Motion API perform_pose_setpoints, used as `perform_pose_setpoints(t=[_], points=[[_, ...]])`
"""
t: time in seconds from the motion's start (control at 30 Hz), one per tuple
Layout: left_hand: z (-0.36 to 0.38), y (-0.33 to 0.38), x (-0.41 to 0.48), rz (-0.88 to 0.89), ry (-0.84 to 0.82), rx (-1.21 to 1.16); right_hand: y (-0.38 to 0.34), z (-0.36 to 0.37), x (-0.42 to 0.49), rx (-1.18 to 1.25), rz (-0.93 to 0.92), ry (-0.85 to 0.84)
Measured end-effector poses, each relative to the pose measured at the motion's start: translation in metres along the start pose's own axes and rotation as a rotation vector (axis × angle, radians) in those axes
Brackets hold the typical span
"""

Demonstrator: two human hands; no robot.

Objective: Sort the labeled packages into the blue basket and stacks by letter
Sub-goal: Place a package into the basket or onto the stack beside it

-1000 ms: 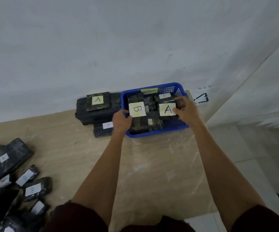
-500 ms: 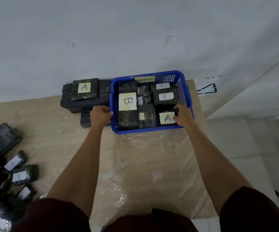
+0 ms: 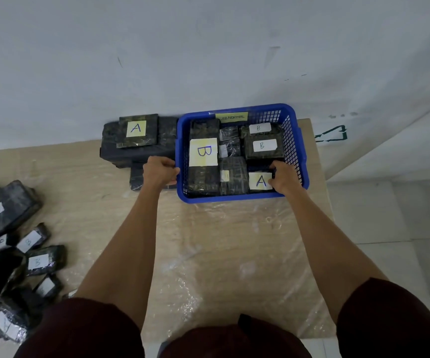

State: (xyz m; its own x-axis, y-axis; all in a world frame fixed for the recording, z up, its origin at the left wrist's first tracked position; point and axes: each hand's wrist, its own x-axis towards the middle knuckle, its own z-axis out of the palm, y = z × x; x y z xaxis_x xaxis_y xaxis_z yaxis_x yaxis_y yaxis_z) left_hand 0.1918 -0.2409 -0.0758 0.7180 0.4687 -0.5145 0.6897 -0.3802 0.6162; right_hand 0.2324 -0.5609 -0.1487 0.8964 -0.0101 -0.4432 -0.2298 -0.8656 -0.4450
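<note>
Packages (image 3: 233, 174) fill the blue basket (image 3: 237, 198), which stands at the far edge of the worktop (image 3: 221, 249) against the wall (image 3: 208, 60), just beside the stack (image 3: 141, 152) topped by an A label (image 3: 136, 128). A second ago the left hand (image 3: 160, 173) held the big B package (image 3: 203, 161) inside. Now it curls round the basket's left rim, and the B package lies flat along the left side. The right hand (image 3: 284, 179) keeps its fingers curled on the A package (image 3: 259, 181), which has come from mid-basket to the near right corner. Little has shifted in the last half second. Loose labelled packages (image 3: 38, 262) lie well apart at the worktop's left.
</note>
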Motion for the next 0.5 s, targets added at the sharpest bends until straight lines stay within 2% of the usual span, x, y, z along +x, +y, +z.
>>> perform_pose_setpoints(t=[0.5], points=[[0.0011, -0.0008, -0.0046, 0.036, 0.012, -0.015, -0.0062, -0.0050, -0.0080, -0.033, 0.016, -0.034]])
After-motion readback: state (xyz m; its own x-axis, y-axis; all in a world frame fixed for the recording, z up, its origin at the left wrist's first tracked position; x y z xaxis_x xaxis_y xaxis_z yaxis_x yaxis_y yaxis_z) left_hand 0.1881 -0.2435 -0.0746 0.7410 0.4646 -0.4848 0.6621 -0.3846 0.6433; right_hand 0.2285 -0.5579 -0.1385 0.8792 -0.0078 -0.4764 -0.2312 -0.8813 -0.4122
